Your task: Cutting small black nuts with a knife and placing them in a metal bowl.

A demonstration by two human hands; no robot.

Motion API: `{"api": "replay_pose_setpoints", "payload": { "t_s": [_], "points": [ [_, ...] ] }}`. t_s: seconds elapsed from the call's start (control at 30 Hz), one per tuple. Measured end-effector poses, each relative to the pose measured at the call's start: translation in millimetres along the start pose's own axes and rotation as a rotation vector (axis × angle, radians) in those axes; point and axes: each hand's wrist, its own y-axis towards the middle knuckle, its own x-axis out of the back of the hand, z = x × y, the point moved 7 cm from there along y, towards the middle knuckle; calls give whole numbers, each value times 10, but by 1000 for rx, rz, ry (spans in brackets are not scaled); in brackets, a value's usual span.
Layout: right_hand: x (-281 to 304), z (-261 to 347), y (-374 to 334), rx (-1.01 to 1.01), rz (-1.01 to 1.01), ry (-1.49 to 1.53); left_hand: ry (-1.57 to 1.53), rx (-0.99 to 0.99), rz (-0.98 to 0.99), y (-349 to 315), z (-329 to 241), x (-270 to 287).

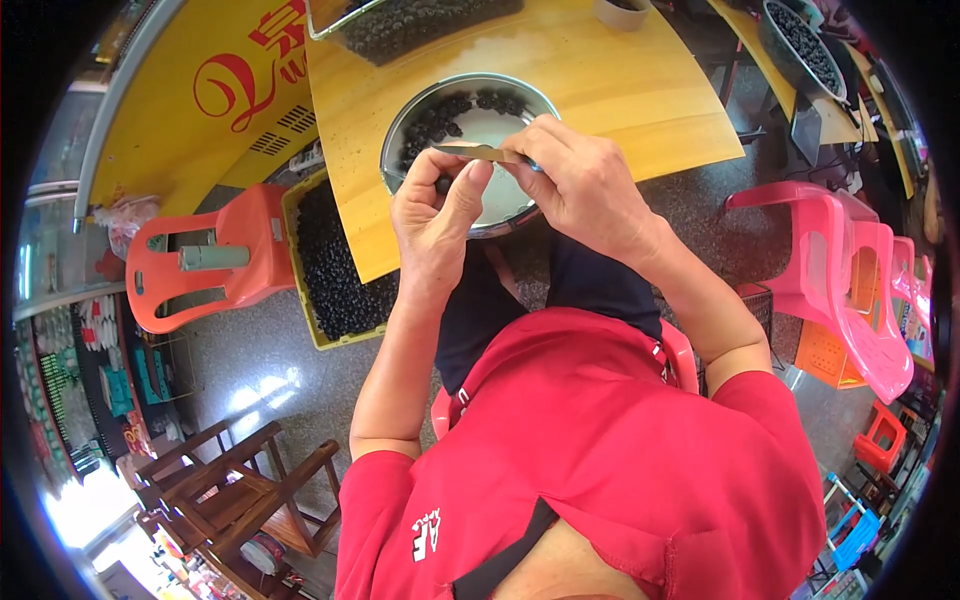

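Head view: the left hand point(437, 213) is closed, its thumb and fingertips pinching a small dark item that is mostly hidden. The right hand point(580, 180) is closed on a thin flat blade point(480, 152), whose tip points left and meets the left thumb. Both hands sit above a metal bowl point(400, 130) at the near edge of a wooden table point(620, 90). The bowl contains dark round pieces point(440, 118) along its far rim. A yellow crate point(335, 270) of similar dark pieces stands on the floor to the left, beside an orange chair point(235, 255). Pink chairs point(850, 280) stand at right.
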Motion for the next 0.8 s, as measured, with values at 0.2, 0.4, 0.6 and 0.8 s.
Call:
{"api": "replay_pose_setpoints", "payload": {
  "t_s": [0.2,0.4,0.6,0.8],
  "points": [
    [-16,32,7,9,9,-26,-15,-53,22,2,7,5],
    [-170,-268,-79,-105,103,-199,-78,-117,102,-48,-133,-29],
    [-9,-120,75,-340,46,378,-98,-106,11,-28,-81,23],
    [-127,-97,55,-524,91,783,24,-178,-36,-25,-102,35]
  ]
}}
